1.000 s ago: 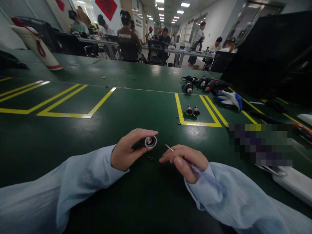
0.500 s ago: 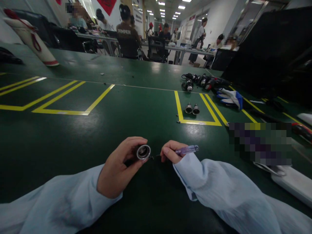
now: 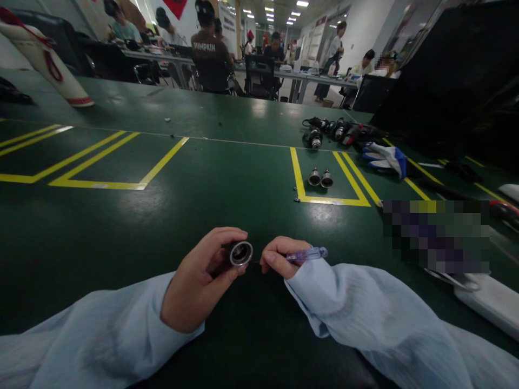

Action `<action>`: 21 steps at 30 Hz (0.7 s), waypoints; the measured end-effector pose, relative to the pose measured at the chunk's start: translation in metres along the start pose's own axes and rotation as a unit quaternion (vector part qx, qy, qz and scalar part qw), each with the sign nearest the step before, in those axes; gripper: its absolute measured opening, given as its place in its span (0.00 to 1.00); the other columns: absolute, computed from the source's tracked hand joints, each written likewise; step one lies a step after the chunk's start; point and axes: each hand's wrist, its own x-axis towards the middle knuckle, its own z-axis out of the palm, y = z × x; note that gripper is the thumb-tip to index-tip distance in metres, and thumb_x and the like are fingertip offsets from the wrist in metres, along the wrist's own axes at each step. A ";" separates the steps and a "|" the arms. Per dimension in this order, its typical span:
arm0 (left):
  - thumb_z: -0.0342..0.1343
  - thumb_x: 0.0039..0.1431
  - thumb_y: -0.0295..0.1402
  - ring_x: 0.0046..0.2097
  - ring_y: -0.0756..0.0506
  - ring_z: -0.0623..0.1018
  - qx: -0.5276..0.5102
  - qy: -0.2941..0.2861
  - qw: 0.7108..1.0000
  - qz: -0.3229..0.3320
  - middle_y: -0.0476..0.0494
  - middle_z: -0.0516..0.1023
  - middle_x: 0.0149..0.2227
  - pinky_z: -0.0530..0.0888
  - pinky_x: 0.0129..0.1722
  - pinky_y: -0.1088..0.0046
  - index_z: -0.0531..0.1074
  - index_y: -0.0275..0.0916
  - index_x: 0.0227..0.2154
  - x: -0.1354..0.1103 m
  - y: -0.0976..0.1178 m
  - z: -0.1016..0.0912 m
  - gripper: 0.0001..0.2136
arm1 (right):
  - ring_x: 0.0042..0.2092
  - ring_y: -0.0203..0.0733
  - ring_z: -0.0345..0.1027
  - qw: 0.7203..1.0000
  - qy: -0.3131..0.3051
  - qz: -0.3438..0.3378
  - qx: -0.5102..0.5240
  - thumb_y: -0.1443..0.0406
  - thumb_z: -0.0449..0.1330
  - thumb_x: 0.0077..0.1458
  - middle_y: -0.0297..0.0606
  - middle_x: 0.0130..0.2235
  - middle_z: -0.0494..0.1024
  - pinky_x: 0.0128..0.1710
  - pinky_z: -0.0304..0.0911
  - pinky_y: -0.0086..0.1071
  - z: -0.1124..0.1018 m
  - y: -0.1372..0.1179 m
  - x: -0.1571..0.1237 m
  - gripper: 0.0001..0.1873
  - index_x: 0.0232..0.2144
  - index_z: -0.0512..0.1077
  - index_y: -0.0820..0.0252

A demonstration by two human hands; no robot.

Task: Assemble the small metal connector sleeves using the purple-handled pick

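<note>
Closer than 0.5 s ago, the right hand (image 3: 279, 257) pinches a purple screwdriver (image 3: 307, 254) beside the metal cylinder (image 3: 240, 254), which the left hand (image 3: 197, 283) clasps just above the green table (image 3: 243, 178); the hidden tip may slip off so small a part.

the scene is dim, and the green table (image 3: 243, 178) goes nearly black toward the bottom edge. light comes from ceiling panels (image 3: 302, 4) far back, blown out to white. soft glare patches lie on the table, one by the yellow lines (image 3: 332, 202). the part (image 3: 240, 254) in the left hand (image 3: 198, 281) shows a bright rim; the tool (image 3: 308, 254) glows faint purple. a weak shadow sits under that hand. wide-angle distortion bends the table and stretches the sleeves (image 3: 385, 324) at the corners. far people are soft. a pixelated block (image 3: 436, 235) masks the right.
</note>
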 end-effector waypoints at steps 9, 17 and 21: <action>0.54 0.51 0.25 0.45 0.44 0.73 0.021 0.023 1.000 -0.002 0.43 0.66 0.45 0.74 0.42 0.68 0.65 0.40 0.42 0.000 -0.001 0.001 0.14 | 0.30 0.35 0.66 0.995 0.011 -0.083 -0.047 0.68 0.53 0.54 0.35 0.26 0.74 0.33 0.61 0.29 0.002 0.003 0.002 0.09 0.25 0.71 0.61; 0.55 0.50 0.24 0.42 0.45 0.75 -0.012 0.027 0.999 -0.020 0.44 0.68 0.45 0.76 0.41 0.69 0.66 0.41 0.42 0.000 0.000 0.001 0.15 | 0.27 0.33 0.65 0.991 0.073 -0.109 -0.037 0.67 0.54 0.52 0.34 0.23 0.74 0.29 0.60 0.27 0.010 0.008 0.001 0.09 0.23 0.72 0.60; 0.55 0.49 0.23 0.40 0.47 0.76 -0.062 0.022 0.997 -0.038 0.45 0.67 0.45 0.77 0.36 0.73 0.65 0.41 0.42 0.000 0.000 0.001 0.16 | 0.27 0.34 0.66 0.993 0.058 -0.093 -0.042 0.66 0.54 0.52 0.35 0.24 0.74 0.29 0.61 0.28 0.008 0.008 0.001 0.09 0.24 0.72 0.60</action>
